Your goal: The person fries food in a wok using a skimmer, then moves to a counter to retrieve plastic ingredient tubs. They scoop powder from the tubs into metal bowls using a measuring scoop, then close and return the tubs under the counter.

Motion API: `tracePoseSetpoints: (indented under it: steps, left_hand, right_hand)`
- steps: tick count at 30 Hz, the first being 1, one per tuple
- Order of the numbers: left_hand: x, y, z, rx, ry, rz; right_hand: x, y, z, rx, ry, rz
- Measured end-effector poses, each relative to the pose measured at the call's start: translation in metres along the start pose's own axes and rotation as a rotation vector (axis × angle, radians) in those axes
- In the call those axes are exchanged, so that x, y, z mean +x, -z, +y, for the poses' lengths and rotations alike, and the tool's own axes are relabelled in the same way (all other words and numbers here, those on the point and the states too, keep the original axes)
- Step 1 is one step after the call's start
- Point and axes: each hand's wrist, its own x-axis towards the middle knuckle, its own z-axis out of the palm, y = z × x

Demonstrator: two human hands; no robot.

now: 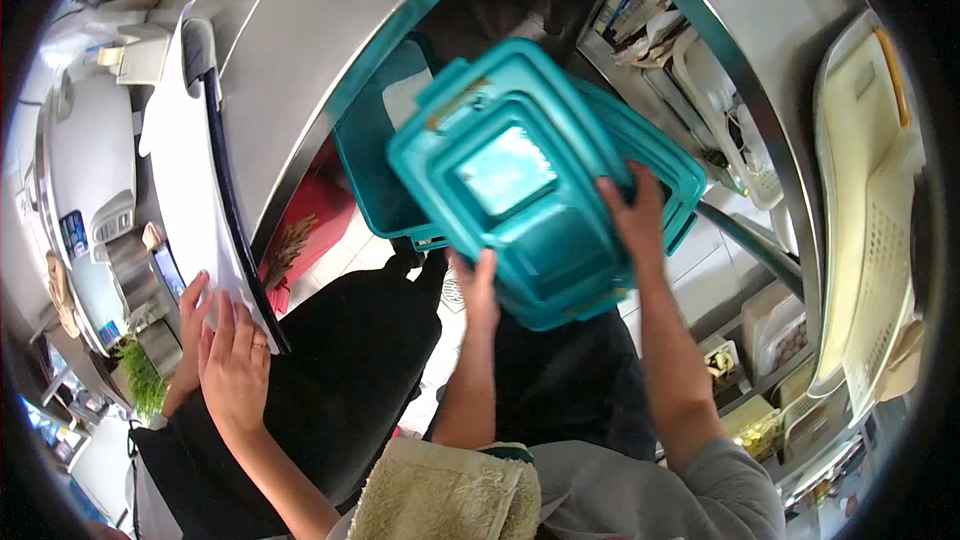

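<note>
A teal plastic lid [560,250] with a recessed rectangular middle is tilted in front of me, held between both hands. My left hand [478,285] grips its lower left edge, with the thumb on top. On the right edge is my right hand [638,208], its thumb on the upper face and the other fingers partly hidden. Behind the lid, to the left, sits an open teal bin [362,150]. Another teal piece [672,165] shows behind the lid on the right.
A co-worker's hands [235,365] rest on a white board [190,180] at the left. Steel counter edges [330,70] curve around the opening. Shelves with trays and containers [775,330] stand at the right, near a pale yellow tray [865,190].
</note>
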Motion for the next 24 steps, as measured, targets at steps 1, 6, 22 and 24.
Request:
tracePoseSetpoints:
  steps: [1,6,22,24]
  left_hand:
    - [0.017,0.026,0.006,0.106,-0.059,0.032]
    - [0.137,0.108,0.062,0.224,-0.161,0.142]
    - [0.27,0.146,0.043,0.464,-0.105,0.112]
    - [0.244,0.144,0.033,0.459,-0.138,0.185]
  right_hand:
    - [-0.011,-0.021,-0.017,0.024,-0.039,-0.031]
    - [-0.015,-0.148,-0.083,0.153,0.047,-0.042]
    - [-0.029,-0.255,-0.058,-0.102,0.262,-0.335]
    - [-0.021,-0.245,-0.055,-0.037,0.218,-0.388]
